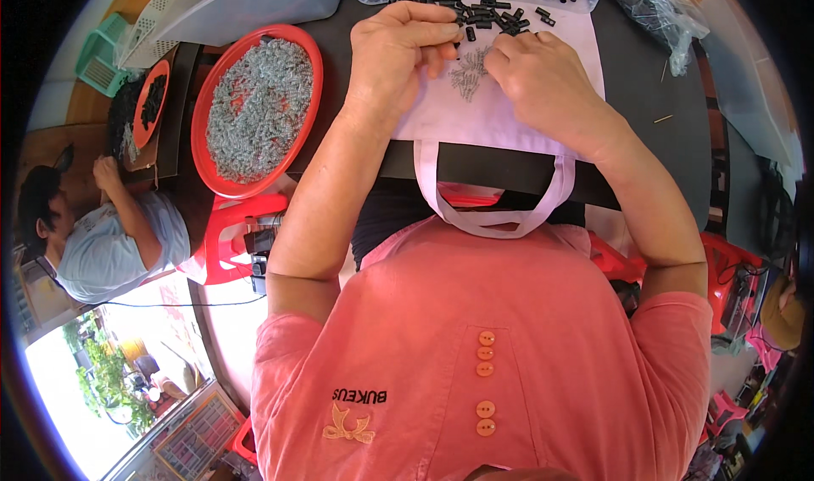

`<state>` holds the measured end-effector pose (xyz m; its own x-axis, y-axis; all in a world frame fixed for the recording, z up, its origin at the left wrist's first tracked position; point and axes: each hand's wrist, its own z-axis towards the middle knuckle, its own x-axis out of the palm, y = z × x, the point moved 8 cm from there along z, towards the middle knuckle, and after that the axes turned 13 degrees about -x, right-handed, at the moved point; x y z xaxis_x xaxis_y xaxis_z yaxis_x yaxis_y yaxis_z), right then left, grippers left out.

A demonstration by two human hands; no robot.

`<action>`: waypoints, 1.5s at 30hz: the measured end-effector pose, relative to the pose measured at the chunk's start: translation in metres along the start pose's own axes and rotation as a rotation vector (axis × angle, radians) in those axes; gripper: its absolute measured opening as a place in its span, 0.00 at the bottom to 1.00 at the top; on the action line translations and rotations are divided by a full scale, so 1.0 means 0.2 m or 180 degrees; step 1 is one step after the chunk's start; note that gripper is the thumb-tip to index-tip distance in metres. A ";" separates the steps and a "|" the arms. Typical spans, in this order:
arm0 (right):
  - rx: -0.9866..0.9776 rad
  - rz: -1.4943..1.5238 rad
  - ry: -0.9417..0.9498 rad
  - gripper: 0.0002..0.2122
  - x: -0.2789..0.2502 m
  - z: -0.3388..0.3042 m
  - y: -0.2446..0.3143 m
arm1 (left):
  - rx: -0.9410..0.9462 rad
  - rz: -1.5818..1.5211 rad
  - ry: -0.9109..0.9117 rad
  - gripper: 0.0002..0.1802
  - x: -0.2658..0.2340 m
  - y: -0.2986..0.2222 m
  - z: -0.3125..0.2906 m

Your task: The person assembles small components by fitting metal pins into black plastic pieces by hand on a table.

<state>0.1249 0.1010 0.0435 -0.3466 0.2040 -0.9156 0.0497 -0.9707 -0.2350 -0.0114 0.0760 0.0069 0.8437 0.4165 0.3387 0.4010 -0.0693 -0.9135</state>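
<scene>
My left hand (398, 53) is over the white cloth bag (441, 121), thumb and fingers pinched together. A small black tube-shaped part (458, 46) shows at its fingertips, mostly covered. Opposite it, my right hand (547, 83) has its fingers curled down and closed; whatever they hold is hidden. Between both hands lies a little heap of thin metal springs (469, 76). Loose black tube-shaped parts (485, 15) are scattered just beyond my fingers, some touching the right hand's knuckles.
A red round tray (318, 83) full of springs stands at left. Beyond the bag is a clear bin (585, 2) of black parts. Plastic bags (657, 19) lie at far right on the dark table (657, 125). Another person (110, 227) works at left beside an orange plate (161, 70).
</scene>
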 end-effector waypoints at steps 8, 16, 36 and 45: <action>0.0046 0.0520 -0.0036 0.05 0.00 -0.02 -0.07 | -0.0046 0.0302 0.0246 0.11 0.05 0.02 0.00; 0.0100 0.0541 -0.0030 0.04 0.02 -0.01 -0.08 | 0.0041 -0.0040 0.0213 0.08 0.03 -0.01 0.01; -0.0585 0.0474 -0.0154 0.08 -0.05 -0.11 0.17 | -0.0255 -0.0303 -0.0059 0.08 0.04 -0.02 -0.04; -0.0237 0.0414 -0.0559 0.08 -0.06 -0.16 0.16 | -0.0078 0.0034 0.0128 0.09 0.02 0.02 0.01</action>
<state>0.1612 0.0724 0.0358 -0.4900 0.0461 -0.8705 0.1715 -0.9740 -0.1481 -0.0075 0.0795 0.0049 0.8613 0.3790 0.3383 0.4002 -0.0959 -0.9114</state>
